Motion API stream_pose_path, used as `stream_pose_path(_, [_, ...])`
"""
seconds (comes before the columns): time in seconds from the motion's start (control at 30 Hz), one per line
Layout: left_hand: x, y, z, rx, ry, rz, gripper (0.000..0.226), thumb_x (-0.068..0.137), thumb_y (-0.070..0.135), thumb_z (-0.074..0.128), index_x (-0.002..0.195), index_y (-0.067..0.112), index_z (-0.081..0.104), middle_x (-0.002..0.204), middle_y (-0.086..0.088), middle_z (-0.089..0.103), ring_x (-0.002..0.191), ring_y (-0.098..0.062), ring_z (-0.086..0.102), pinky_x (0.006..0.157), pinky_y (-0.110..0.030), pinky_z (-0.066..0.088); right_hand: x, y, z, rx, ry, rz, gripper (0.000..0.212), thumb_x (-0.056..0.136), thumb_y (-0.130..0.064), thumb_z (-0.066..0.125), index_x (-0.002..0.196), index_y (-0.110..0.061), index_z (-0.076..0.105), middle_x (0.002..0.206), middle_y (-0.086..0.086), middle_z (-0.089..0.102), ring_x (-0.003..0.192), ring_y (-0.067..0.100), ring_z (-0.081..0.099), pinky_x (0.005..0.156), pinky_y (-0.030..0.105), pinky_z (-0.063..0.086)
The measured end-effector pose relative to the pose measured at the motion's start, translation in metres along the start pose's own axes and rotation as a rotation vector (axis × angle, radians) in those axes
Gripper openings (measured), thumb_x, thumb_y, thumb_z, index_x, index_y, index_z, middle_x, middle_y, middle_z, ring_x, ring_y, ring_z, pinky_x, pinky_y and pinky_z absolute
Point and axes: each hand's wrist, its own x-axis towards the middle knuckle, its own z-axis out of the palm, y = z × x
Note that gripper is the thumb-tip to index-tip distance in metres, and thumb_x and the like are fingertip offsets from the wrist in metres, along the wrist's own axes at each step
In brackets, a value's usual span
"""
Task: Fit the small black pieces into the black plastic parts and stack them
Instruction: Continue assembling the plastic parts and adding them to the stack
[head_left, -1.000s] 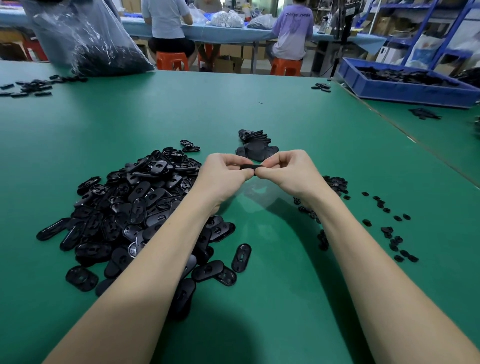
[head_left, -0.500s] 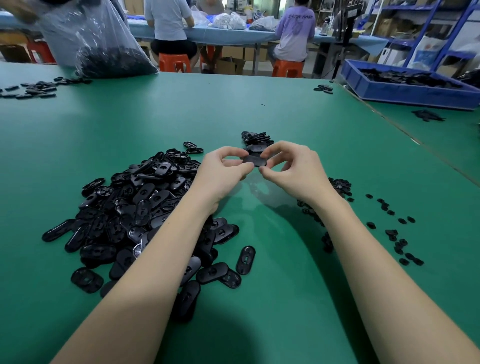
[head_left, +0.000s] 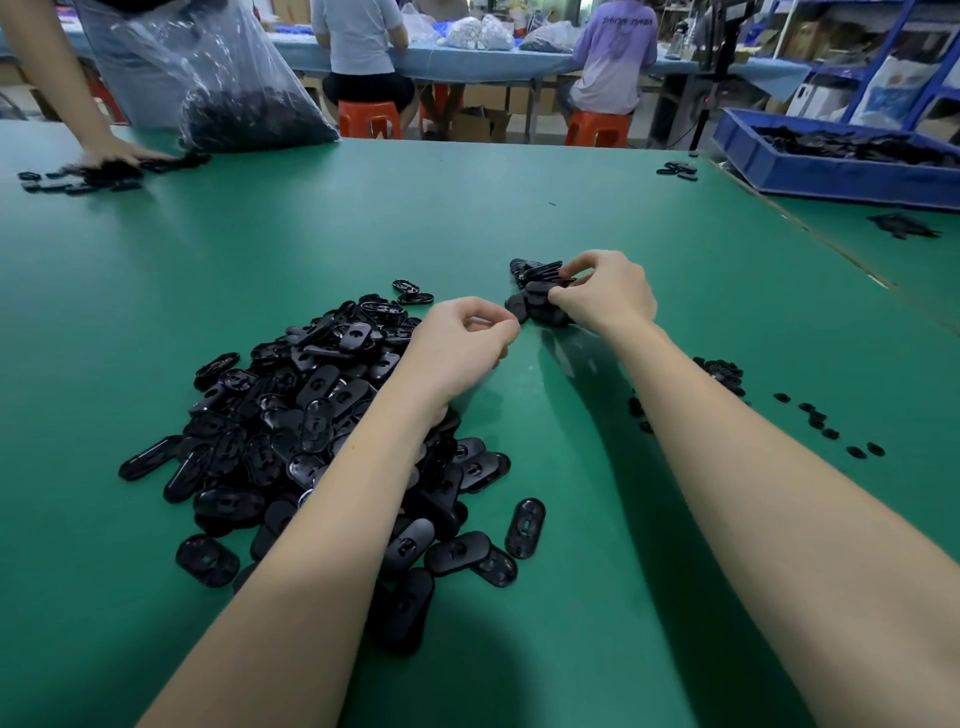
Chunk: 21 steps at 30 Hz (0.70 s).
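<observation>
Head: blue bin (head_left: 810, 174) of black parts (head_left: 852, 145)

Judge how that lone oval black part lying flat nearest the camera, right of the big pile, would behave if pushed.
The lone oval part lies flat on the green mat, so it would probably slide, not roll. It looks like thin glossy moulded plastic: likely light, stiff, and a little slippery to pinch.

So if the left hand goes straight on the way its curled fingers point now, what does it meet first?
Most likely the small stack of finished parts that the right hand is touching. The left hand points forward and right, and only a narrow strip of green table separates them, though depth is hard to judge.
</observation>
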Motion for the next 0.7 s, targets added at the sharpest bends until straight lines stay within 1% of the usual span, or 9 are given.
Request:
stream_pose_path(0.07, [0.001,0.001,0.000,-0.007,0.010,0.007,0.008,0.089,0.022,0.069,0.083,0.024,0.072,0.078,0.002,0.073,0.081,-0.018,0.071,0.091,-0.042,0.058,-0.007,0.002,-0.005,0.016,0.006,-0.035,0.024,0.080,-0.030,0.069,0.105,-0.032,0.070,0.104,-0.007,0.073,0.102,0.019,0.065,0.079,0.028,0.046])
stream_pose_path(0.17, [0.001,0.001,0.002,-0.018,0.016,0.013,0.009,0.090,0.022,0.067,0.083,0.024,0.072,0.088,-0.005,0.075,0.079,-0.017,0.068,0.090,-0.045,0.059,-0.027,0.005,-0.018,0.050,-0.062,-0.145,0.008,0.081,-0.030,0.069,0.087,-0.031,0.073,0.085,-0.014,0.071,0.086,0.010,0.066,0.072,0.024,0.049])
stream_pose_path(0.23, [0.001,0.001,0.002,-0.011,0.009,0.012,0.010,0.090,0.022,0.066,0.083,0.024,0.072,0.092,-0.007,0.076,0.079,-0.017,0.067,0.090,-0.046,0.058,-0.045,0.007,-0.028,0.037,-0.240,-0.215,0.005,0.083,-0.031,0.072,0.081,-0.030,0.076,0.076,-0.014,0.071,0.069,0.000,0.062,0.063,0.017,0.046])
stream_pose_path(0.3, [0.000,0.001,0.002,0.002,-0.013,0.012,0.010,0.092,0.021,0.066,0.084,0.023,0.072,0.093,-0.004,0.076,0.078,-0.015,0.068,0.090,-0.045,0.059,-0.065,0.006,-0.037,-0.050,-0.503,-0.260,0.005,0.084,-0.031,0.075,0.082,-0.027,0.078,0.075,-0.011,0.074,0.057,0.000,0.058,0.061,0.016,0.044])
stream_pose_path(0.37, [0.000,0.001,0.002,0.004,-0.032,0.014,0.010,0.093,0.020,0.065,0.085,0.022,0.072,0.091,0.000,0.075,0.077,-0.014,0.069,0.090,-0.043,0.059,-0.082,0.002,-0.044,-0.151,-0.718,-0.295,0.003,0.084,-0.030,0.078,0.086,-0.028,0.080,0.079,-0.010,0.077,0.060,0.000,0.060,0.062,0.015,0.045])
stream_pose_path(0.43, [0.000,0.002,0.002,0.012,-0.043,0.022,0.011,0.093,0.020,0.065,0.085,0.021,0.071,0.089,0.002,0.075,0.075,-0.014,0.069,0.087,-0.041,0.059,-0.095,-0.004,-0.047,-0.190,-0.836,-0.336,0.008,0.081,-0.031,0.082,0.088,-0.030,0.079,0.078,-0.012,0.076,0.066,0.002,0.061,0.066,0.017,0.046])
stream_pose_path(0.53, [0.000,0.002,0.001,0.043,-0.057,0.043,0.009,0.093,0.021,0.064,0.087,0.021,0.072,0.086,0.004,0.074,0.074,-0.012,0.069,0.083,-0.035,0.058,-0.107,-0.012,-0.044,-0.182,-0.931,-0.397,0.019,0.078,-0.032,0.086,0.095,-0.030,0.077,0.077,-0.015,0.073,0.067,0.001,0.058,0.075,0.022,0.047])
stream_pose_path(0.6, [-0.001,0.001,0.001,0.055,-0.056,0.050,0.009,0.093,0.021,0.064,0.087,0.021,0.071,0.085,0.005,0.074,0.074,-0.011,0.069,0.081,-0.034,0.057,-0.111,-0.014,-0.041,-0.162,-0.957,-0.435,0.024,0.078,-0.031,0.088,0.098,-0.029,0.075,0.079,-0.013,0.072,0.062,-0.001,0.056,0.074,0.023,0.046])
stream_pose_path(0.7, [-0.002,0.001,0.001,0.057,-0.053,0.052,0.009,0.093,0.021,0.065,0.087,0.020,0.071,0.084,0.006,0.074,0.074,-0.011,0.069,0.080,-0.033,0.058,-0.113,-0.013,-0.038,-0.121,-0.947,-0.482,0.027,0.076,-0.031,0.089,0.099,-0.031,0.075,0.079,-0.012,0.068,0.058,-0.001,0.053,0.068,0.022,0.045])
